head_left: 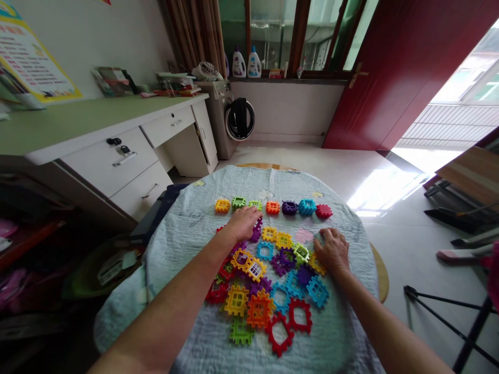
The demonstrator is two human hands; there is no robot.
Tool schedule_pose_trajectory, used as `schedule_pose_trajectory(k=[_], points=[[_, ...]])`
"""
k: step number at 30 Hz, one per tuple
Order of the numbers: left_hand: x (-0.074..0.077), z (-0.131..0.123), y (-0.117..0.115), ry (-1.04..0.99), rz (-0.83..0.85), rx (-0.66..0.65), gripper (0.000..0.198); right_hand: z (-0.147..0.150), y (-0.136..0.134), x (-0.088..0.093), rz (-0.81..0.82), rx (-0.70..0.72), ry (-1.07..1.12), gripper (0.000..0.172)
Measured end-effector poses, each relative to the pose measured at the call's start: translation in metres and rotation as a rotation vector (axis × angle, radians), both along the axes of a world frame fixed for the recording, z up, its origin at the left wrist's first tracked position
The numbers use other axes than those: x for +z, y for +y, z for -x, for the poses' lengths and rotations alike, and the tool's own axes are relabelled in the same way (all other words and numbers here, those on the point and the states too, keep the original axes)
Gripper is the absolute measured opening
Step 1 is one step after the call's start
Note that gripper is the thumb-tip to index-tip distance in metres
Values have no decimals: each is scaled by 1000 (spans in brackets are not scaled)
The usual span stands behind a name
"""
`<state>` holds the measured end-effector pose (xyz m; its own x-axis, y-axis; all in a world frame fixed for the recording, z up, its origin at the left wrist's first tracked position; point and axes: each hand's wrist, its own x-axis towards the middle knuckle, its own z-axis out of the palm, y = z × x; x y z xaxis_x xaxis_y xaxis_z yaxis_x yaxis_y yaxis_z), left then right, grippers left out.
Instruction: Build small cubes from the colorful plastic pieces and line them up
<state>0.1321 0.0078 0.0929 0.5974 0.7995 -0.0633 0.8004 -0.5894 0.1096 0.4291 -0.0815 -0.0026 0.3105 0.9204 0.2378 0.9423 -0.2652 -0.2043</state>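
Note:
A round table under a pale quilted cloth [187, 244] carries a heap of flat, toothed plastic tiles [265, 291] in many colours. Behind the heap stands a row of assembled cubes [273, 208], running from orange at the left to red at the right. My left hand [244, 222] reaches to that row near the light green cube [255, 204], fingers curled over a purple tile [257, 229]. My right hand [332, 249] lies palm down on the cloth at the heap's right edge, fingers bent, touching a yellow tile [316, 264]; what it may hold is hidden.
A green-topped desk with drawers [128, 156] stands at the left, a washing machine [230, 119] behind it. A red door [401, 67] is open at the right. A black tripod [448, 322] and chair legs stand on the tiled floor right of the table.

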Motion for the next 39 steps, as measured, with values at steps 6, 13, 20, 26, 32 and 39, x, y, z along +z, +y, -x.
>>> schedule_pose_trajectory(k=[6, 13, 20, 26, 32, 39], points=[[-18, -6, 10, 42, 173, -45, 35, 0, 0, 0, -9, 0, 7, 26], [-15, -11, 6, 81, 180, -40, 27, -1, 0, -1, -9, 3, 16, 26], [-14, -9, 6, 88, 205, -31, 32, 0, 0, 0, -6, -3, 8, 26], [-14, 0, 7, 9, 160, -78, 30, 0, 0, 0, -9, 5, -8, 26], [6, 61, 11, -128, 34, -23, 35, -3, 0, -4, -24, 20, -23, 26], [-5, 162, 56, -26, 62, 274, 31, -4, 1, -8, -2, 11, -52, 28]])
